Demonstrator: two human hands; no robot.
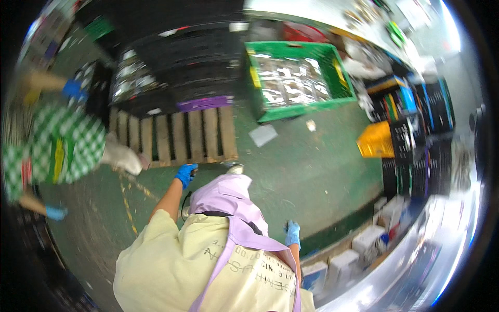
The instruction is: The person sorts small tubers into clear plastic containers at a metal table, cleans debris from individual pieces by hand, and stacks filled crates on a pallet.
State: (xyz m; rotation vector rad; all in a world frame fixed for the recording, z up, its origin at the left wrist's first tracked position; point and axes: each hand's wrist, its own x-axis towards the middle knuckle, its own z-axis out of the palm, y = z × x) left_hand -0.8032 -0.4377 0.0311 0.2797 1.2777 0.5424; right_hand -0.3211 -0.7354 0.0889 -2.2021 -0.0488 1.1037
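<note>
My left hand [187, 175], in a blue glove with its fingers curled, hangs just off the front edge of a wooden pallet [195, 134]. I cannot tell whether anything is in it. Low on the other side of my body is my right hand [292, 233], in a lighter blue glove and blurred; its fingertips look dark and its grip is unclear. A lilac apron [222, 195] hangs over my pale yellow shirt. Ahead, a green plastic crate [308, 108] with yellow handles holds several shiny clear-wrapped packs [292, 82]. A white sheet [263, 135] lies on the floor before it.
Stacked black crates [191, 54] and a purple crate [204, 104] stand on the pallet. At left, a co-worker in a green checked apron [70, 144] wears blue gloves. On the right are a yellow crate [376, 140], stacked dark crates [421, 171] and white boxes [343, 261].
</note>
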